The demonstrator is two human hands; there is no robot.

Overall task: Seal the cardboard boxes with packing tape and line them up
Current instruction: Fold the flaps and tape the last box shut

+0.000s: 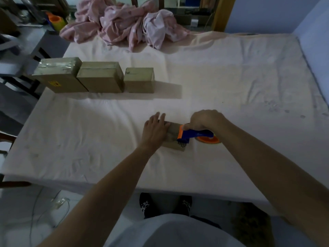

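Observation:
A small flat cardboard box (173, 135) lies on the white bed sheet in front of me. My left hand (155, 131) presses flat on its left part, fingers straight. My right hand (204, 120) grips the handle of a blue and orange tape dispenser (195, 134), whose toothed edge sits on the box's right end. The orange tape roll (208, 139) hangs just off the box to the right. Three taller cardboard boxes stand side by side at the back left: a large one (58, 75), a middle one (101, 77) and a smaller one (139, 80).
A crumpled pink blanket (124, 25) is heaped at the far side of the bed (231, 86). A dark chair (26, 68) stands by the bed's left edge. My feet in dark shoes (147, 204) are on the floor below the near edge.

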